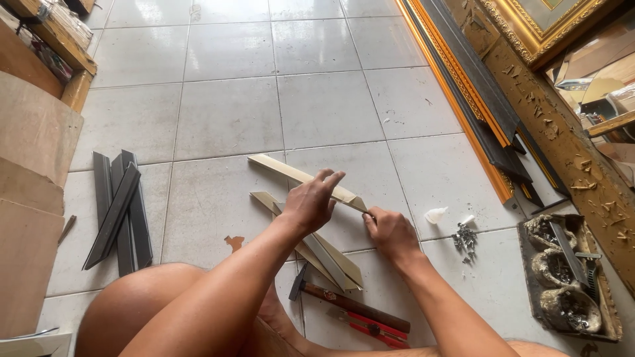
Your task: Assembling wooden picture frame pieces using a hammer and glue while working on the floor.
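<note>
Head view: left hand (311,201) pinches long beige mitred frame moulding strip (297,175), right hand (390,231) grips its end with fingers curled; beside it, other beige strips (331,258) unjoined, wooden-handled hammer (350,304) untouched.

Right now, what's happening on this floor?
A person sits on a tiled floor holding a beige mitred moulding strip with both hands: the left hand grips its middle from above, and the right hand pinches its right end. More beige strips lie underneath. A hammer rests near the knees, a pile of small metal fasteners to the right, dark strips to the left.
</note>
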